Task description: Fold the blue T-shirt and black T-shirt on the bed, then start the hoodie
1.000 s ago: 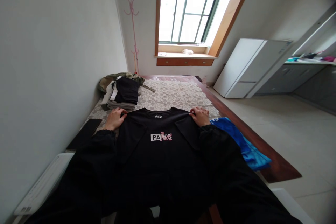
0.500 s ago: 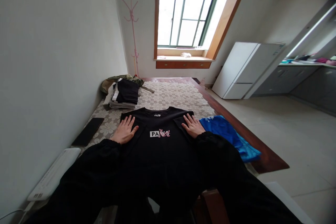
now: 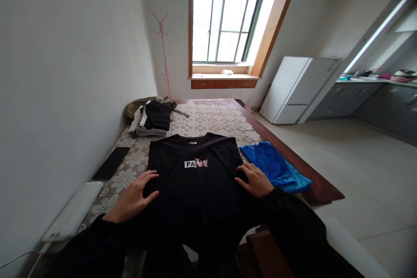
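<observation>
Your left hand (image 3: 132,197) lies flat with the fingers spread wide, holding nothing; the fingertips press on the left edge of the black shirt (image 3: 192,178), while the palm sits over the lace cloth (image 3: 211,119) beside it. Your right hand (image 3: 256,179) is also open and flat, fingers fanned, resting on the shirt's right edge just below the folded-in sleeve. Neither hand grips any fabric.

The shirt lies face up between your hands, collar pointing away from you toward the window (image 3: 224,21), both sleeves turned in over the body. A white and pink print sits on its chest.

Just right of the shirt, near your right hand, lies a blue garment (image 3: 276,165), flat on the table (image 3: 312,182). At the far left corner a pile of folded clothes (image 3: 153,118) sits well apart from the shirt. A dark phone (image 3: 111,163) lies left of the shirt by the wall, and a white power strip (image 3: 73,215) lies nearer to you, just left of your left hand.

The table is dark wood under the flowered lace cloth. Beyond it stand a pink coat rack (image 3: 162,47) in the corner, a white fridge (image 3: 293,89) to the right, and a grey counter (image 3: 381,100) past that.
</observation>
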Available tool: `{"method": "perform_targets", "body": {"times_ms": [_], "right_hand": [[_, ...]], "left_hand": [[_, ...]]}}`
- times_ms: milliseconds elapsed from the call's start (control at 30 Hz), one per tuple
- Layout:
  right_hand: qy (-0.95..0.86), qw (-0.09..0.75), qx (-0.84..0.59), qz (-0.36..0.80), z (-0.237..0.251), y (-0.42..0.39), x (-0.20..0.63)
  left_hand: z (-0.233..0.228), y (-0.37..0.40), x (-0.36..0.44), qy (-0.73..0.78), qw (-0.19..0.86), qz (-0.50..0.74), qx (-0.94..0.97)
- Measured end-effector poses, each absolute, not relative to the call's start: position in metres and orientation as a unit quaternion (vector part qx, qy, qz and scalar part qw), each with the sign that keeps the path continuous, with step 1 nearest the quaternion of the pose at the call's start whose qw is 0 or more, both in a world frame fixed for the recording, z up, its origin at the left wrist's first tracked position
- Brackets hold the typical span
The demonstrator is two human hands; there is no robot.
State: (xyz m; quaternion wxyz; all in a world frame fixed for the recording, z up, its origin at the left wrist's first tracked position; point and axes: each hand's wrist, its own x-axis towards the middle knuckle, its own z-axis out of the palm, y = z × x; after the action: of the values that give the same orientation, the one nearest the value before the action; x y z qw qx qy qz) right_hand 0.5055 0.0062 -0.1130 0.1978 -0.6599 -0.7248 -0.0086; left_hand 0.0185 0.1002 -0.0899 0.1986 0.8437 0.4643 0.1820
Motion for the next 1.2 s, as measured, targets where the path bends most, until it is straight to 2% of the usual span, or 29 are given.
{"method": "perform_targets", "body": {"times_ms": [167, 267, 367, 533, 700, 933, 1067, 1200], "right_hand": [[-0.734, 0.163, -0.656, -0.065, -0.107, 0.002, 0.501], [-0.704, 0.192, -0.678, -0.085, -0.099, 0.008, 0.496], [-0.727, 0.205, -0.653, -0.043, -0.092, 0.011, 0.495], [-0.777, 0.178, -0.602, 0.05, -0.086, 0.011, 0.496], [-0.762, 0.165, -0.624, 0.056, -0.073, 0.042, 0.49], [-0.689, 0.063, -0.721, 0.047, -0.072, 0.13, 0.449], [-0.67, 0.074, -0.738, 0.032, -0.089, 0.147, 0.441], [-0.649, 0.119, -0.751, 0.027, -0.1, 0.148, 0.456]], "left_hand": [[-0.083, 0.085, 0.017, 0.476, 0.17, 0.209, 0.837], [-0.075, 0.085, 0.025, 0.497, 0.15, 0.236, 0.821], [-0.071, 0.083, 0.031, 0.522, 0.162, 0.254, 0.798], [-0.076, 0.079, 0.033, 0.531, 0.157, 0.22, 0.803], [-0.063, 0.081, 0.041, 0.513, 0.152, 0.153, 0.831], [-0.043, 0.13, 0.093, 0.55, 0.112, 0.029, 0.828], [-0.05, 0.164, 0.126, 0.591, 0.061, 0.023, 0.804], [-0.06, 0.181, 0.141, 0.59, 0.057, 0.035, 0.804]]}}
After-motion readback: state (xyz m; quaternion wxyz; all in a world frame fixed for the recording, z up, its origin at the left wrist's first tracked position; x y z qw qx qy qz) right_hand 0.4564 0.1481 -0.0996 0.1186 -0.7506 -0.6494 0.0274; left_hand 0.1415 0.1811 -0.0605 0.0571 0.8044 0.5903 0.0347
